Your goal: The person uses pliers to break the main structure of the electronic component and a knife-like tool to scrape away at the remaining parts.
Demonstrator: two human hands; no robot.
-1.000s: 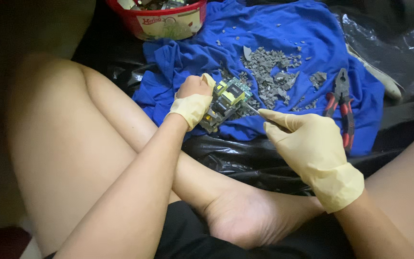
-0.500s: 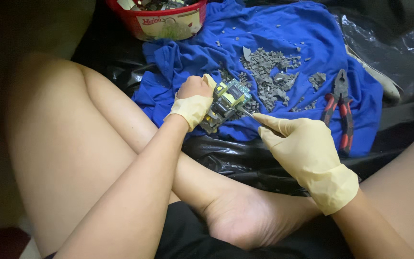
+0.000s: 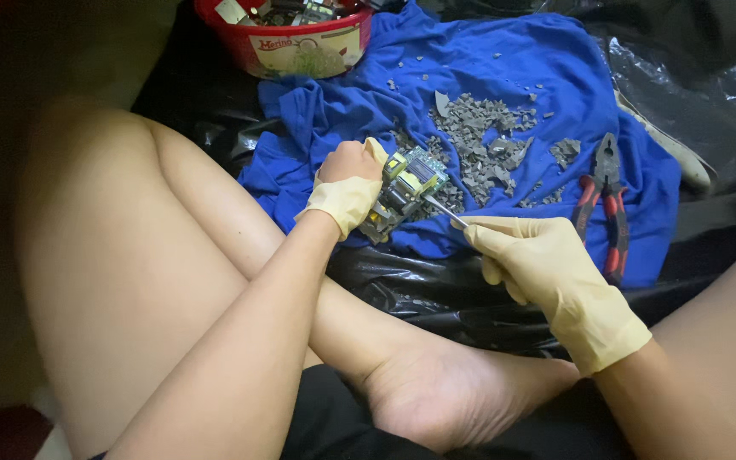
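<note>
My left hand [image 3: 347, 189], in a cream glove, grips a small green circuit board [image 3: 404, 186] with yellow parts, held upright over a blue cloth [image 3: 504, 68]. Gloved too, my right hand [image 3: 531, 261] pinches a thin metal tool [image 3: 443, 209] whose tip touches the board's right side. A heap of grey broken pieces [image 3: 483, 146] lies on the cloth just behind the board.
Red-handled pliers [image 3: 604, 201] lie on the cloth to the right. A red tub [image 3: 291, 44] with scrap parts stands at the back. Black plastic sheeting [image 3: 436, 285] covers the floor. My bare legs [image 3: 172, 281] cross in front, with a foot [image 3: 462, 392] at the bottom.
My right hand has shifted slightly left and up, bringing the tool tip against the board. The left hand and the board have stayed nearly in place.
</note>
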